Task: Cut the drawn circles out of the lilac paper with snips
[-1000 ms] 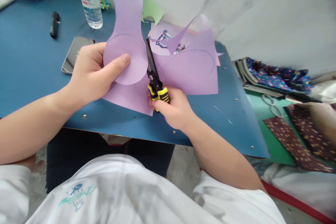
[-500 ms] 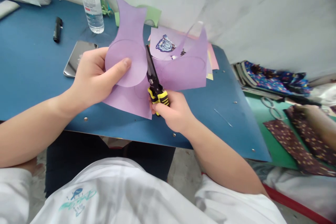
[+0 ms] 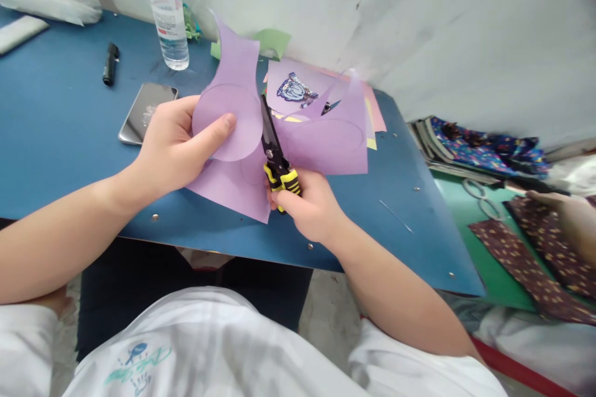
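Observation:
A sheet of purple paper (image 3: 326, 147), partly cut and marked with drawn circle outlines, is held up over the blue table. My left hand (image 3: 179, 142) pinches its rounded part, thumb on top and fingers behind. My right hand (image 3: 307, 205) grips the yellow-and-black handles of the scissors (image 3: 275, 158). Their dark blades point away from me and lie along the right edge of the round part, looking nearly closed. A narrow strip of the sheet stands up beyond my left thumb, and a lower flap hangs towards me.
Behind the sheet lie coloured papers (image 3: 372, 108) with a blue printed picture. A water bottle (image 3: 171, 34), a phone (image 3: 146, 113) and a black marker (image 3: 110, 65) are at the left. A needle-like rod (image 3: 395, 217) lies right. Another person's hand (image 3: 570, 214) touches patterned brown fabric (image 3: 521, 260) on a green table.
The whole view has shifted slightly, so the table sits lower in the picture. The purple sheet's upright strip has tilted a little. Both hands keep their holds.

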{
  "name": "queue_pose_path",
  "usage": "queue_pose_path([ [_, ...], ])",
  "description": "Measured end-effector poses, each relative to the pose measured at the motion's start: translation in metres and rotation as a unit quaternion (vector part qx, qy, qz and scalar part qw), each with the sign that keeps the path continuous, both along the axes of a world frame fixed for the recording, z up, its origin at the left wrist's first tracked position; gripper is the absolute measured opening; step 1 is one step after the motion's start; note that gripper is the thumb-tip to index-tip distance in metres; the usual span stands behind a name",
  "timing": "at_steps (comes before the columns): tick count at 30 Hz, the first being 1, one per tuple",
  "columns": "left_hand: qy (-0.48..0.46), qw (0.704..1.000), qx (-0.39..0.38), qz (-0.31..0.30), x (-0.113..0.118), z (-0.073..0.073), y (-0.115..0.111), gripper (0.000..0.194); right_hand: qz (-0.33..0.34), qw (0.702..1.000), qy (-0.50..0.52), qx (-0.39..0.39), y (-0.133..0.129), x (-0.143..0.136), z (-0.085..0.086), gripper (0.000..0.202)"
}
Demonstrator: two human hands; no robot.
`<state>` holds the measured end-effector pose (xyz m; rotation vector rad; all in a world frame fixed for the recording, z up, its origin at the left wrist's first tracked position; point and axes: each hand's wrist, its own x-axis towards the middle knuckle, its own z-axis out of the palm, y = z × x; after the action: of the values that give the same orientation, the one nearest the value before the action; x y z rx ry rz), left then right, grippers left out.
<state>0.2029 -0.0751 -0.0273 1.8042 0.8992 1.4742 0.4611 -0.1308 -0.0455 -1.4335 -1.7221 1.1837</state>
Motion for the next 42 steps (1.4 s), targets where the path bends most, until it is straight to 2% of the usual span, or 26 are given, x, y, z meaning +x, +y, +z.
queue_pose_path([
  [7, -0.015, 1.0, 0.008, -0.014, 0.001, -0.006, 0.002, 0.05, 0.002, 1.0, -0.013, 0.003, 0.0, 0.0, 0.003, 0.011],
  [14, -0.005, 1.0, 0.009, -0.005, -0.001, -0.006, 0.002, 0.04, -0.011, 1.0, -0.006, 0.004, 0.0, -0.002, 0.003, 0.011],
  [23, -0.025, 0.999, 0.02, -0.01, -0.001, -0.011, 0.008, 0.049, -0.01, 1.0, 0.0, 0.0, -0.001, -0.002, 0.005, 0.012],
  [29, -0.036, 0.999, 0.027, -0.019, 0.001, -0.01, 0.009, 0.047, -0.007, 1.0, 0.002, -0.003, 0.0, -0.002, 0.004, 0.012],
  [35, -0.023, 1.0, 0.009, -0.004, 0.002, -0.003, 0.003, 0.049, -0.007, 1.0, 0.001, -0.006, -0.001, -0.002, 0.006, 0.01],
  [42, -0.05, 0.998, 0.015, -0.021, 0.005, -0.003, 0.009, 0.065, 0.002, 1.0, -0.024, 0.015, -0.001, -0.002, 0.009, 0.012],
])
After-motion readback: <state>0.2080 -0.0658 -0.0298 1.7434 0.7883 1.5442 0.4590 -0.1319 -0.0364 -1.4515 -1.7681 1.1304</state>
